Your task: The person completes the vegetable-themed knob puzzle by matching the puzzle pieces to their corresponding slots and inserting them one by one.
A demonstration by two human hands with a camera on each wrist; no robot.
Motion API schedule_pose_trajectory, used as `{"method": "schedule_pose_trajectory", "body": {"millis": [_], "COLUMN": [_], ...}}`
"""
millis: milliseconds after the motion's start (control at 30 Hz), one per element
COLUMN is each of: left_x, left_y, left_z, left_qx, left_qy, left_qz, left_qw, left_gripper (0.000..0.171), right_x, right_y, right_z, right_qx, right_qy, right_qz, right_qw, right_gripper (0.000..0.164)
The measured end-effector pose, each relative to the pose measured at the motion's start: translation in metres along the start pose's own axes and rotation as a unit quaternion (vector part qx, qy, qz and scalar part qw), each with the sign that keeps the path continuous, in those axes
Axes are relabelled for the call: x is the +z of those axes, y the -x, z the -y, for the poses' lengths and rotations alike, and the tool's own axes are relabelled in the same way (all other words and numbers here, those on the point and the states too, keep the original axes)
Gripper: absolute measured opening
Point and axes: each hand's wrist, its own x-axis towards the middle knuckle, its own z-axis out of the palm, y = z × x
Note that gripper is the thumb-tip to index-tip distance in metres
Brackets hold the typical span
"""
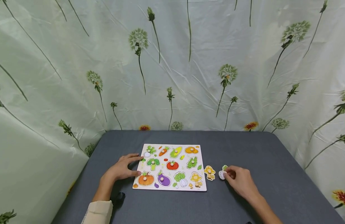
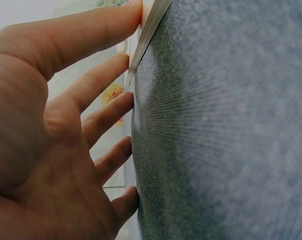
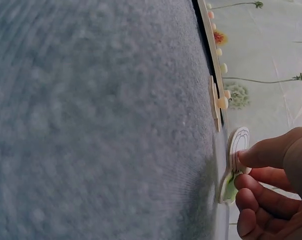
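Note:
A white puzzle board (image 1: 172,189) with printed vegetables lies on the table. My left hand (image 1: 123,167) rests at its left side, fingers spread and thumb and fingertips on the board's edge; in the left wrist view the thumb touches the board edge (image 2: 149,37). To the right of the board, my right hand (image 1: 241,180) pinches a bok choy puzzle piece (image 3: 238,145), white below and green at the leaves, between thumb and fingers. Between that hand and the board lies a yellow mushroom piece (image 1: 209,173) with a knob, close to the board's right edge.
Knobbed pieces sit in the board, among them a tomato (image 1: 176,166), a pumpkin (image 1: 149,181) and an eggplant (image 1: 165,182). The bok choy and mushroom pictures show no knobs. A dark grey cloth (image 1: 245,146) covers the table; a dandelion-print curtain (image 1: 195,102) hangs behind.

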Motion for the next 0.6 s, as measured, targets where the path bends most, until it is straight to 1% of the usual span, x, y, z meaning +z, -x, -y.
{"method": "schedule_pose_trajectory", "body": {"millis": [100,167,400,500,600], "left_x": [-0.0006,-0.001,0.0003,0.0008,0.001], "left_y": [-0.0008,-0.0012,-0.0022,-0.002,-0.0012], "left_z": [0.0009,0.0014,0.0038,0.0041,0.0034], "left_qx": [-0.005,-0.002,0.0,0.001,-0.002], "left_qy": [0.004,0.001,0.001,0.001,0.003], "left_qz": [0.001,0.0,0.0,-0.001,0.001], "left_qw": [1.0,1.0,1.0,1.0,1.0], "left_gripper": [0.077,0.077,0.077,0.077,0.077], "right_x": [-0.0013,-0.0017,0.0001,0.0011,0.0012], "right_y": [0.0001,-0.0001,-0.0019,-0.0026,-0.0034], "right_z": [0.0004,0.0005,-0.0001,-0.0004,-0.0001], "right_qx": [-0.007,-0.014,-0.045,-0.045,-0.039], "right_qy": [0.0,-0.004,-0.011,-0.009,-0.009], "right_qz": [-0.005,-0.012,-0.049,-0.053,-0.047], "right_qw": [1.0,1.0,0.998,0.998,0.998], "right_gripper": [0.009,0.01,0.014,0.015,0.013]}}
